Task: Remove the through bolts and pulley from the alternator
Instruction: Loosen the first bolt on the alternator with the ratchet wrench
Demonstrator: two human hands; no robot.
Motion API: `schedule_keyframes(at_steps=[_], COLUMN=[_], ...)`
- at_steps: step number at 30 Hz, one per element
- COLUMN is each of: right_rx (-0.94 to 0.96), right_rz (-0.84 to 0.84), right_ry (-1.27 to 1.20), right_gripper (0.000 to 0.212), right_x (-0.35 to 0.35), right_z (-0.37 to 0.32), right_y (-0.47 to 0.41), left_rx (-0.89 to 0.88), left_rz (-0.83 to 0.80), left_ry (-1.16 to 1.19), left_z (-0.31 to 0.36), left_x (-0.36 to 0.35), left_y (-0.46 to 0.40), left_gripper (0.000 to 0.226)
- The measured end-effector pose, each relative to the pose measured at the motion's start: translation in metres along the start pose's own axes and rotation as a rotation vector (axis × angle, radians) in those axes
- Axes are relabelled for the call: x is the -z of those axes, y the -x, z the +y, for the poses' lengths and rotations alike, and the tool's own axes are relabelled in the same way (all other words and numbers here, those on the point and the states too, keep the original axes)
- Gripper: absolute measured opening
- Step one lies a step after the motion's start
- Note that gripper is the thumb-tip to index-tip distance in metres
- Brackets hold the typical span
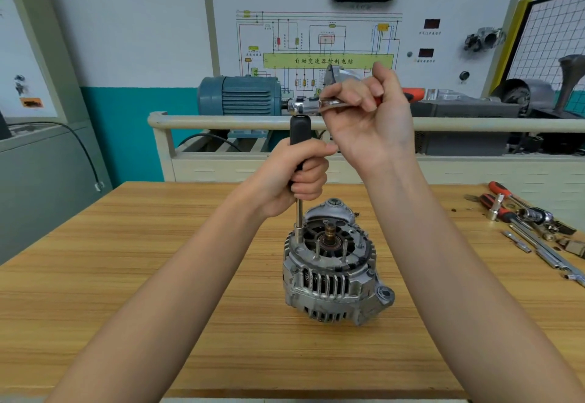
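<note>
Gripping the upright black driver handle (299,146), the left hand (297,178) steadies it while the right hand (367,108) clasps the chrome ratchet (308,107) directly above the grey alternator's (332,273) left-rim bolt.

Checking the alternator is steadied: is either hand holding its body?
No: the left hand grips the black driver handle, the right hand the ratchet; the alternator stands untouched.

Wooden bench (158,292), light striped grain, spans width of view. Alternator (332,273) stands on it near centre, open end up, mounting ear toward 4 o'clock. At 2 o'clock from alternator, near right edge: loose tools (535,228) — red-handled drivers, sockets, extension bars, small bits, lying in overlapping scatter.
</note>
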State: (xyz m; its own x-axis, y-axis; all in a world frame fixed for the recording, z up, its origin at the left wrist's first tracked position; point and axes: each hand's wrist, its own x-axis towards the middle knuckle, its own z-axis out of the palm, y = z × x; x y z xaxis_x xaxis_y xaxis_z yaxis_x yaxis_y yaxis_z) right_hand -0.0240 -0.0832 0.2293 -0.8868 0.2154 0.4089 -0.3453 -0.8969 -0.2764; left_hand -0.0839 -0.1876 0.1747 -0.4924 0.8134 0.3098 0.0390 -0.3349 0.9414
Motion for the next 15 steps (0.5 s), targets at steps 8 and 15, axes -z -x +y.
schedule_keyframes(at_steps=[8, 15], right_rx=[-0.023, -0.014], right_rz=[0.047, 0.036], right_ry=[0.006, 0.049], right_gripper=[0.044, 0.045], right_x=[0.014, 0.015], right_z=[0.009, 0.012], right_y=[0.004, 0.012], left_rx=[0.026, 0.038], left_rz=[0.028, 0.043], left_ry=[0.085, 0.116], left_z=[-0.014, -0.017], left_x=[0.004, 0.001], left_y=[0.008, 0.018], left_gripper=[0.046, 0.045])
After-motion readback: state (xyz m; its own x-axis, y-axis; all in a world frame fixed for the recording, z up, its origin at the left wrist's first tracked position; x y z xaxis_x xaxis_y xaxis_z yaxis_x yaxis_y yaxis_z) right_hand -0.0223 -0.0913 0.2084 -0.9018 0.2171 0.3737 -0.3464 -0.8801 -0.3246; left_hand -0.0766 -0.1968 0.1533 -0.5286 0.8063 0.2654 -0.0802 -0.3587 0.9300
